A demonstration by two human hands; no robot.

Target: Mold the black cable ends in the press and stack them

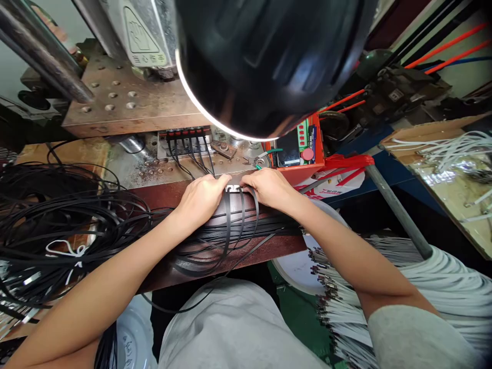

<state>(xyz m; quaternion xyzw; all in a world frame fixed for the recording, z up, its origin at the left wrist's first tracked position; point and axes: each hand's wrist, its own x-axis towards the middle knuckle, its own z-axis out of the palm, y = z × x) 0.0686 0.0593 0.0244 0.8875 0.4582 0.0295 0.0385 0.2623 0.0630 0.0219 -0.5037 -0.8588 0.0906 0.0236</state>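
Note:
My left hand [202,199] and my right hand [269,188] are close together at the front of the press bed, fingers closed on the two ends of a small silvery piece [232,188]. Several flat black cables [242,210] run from it and curve down over the bench edge. The fingertips hide part of the piece, so its exact kind is unclear. Behind my hands, a metal fixture [165,146] on the bed holds a row of black cable ends. More black cables [215,225] lie across the reddish-brown bench front [149,197] below.
A large black lamp or cover [269,61] hangs above my hands. Upper left stands a thick press plate [126,110] with steel posts. A tangle of black cables [57,220] lies at left. Right are an orange box [317,138] with tools and bundled white cables [453,297].

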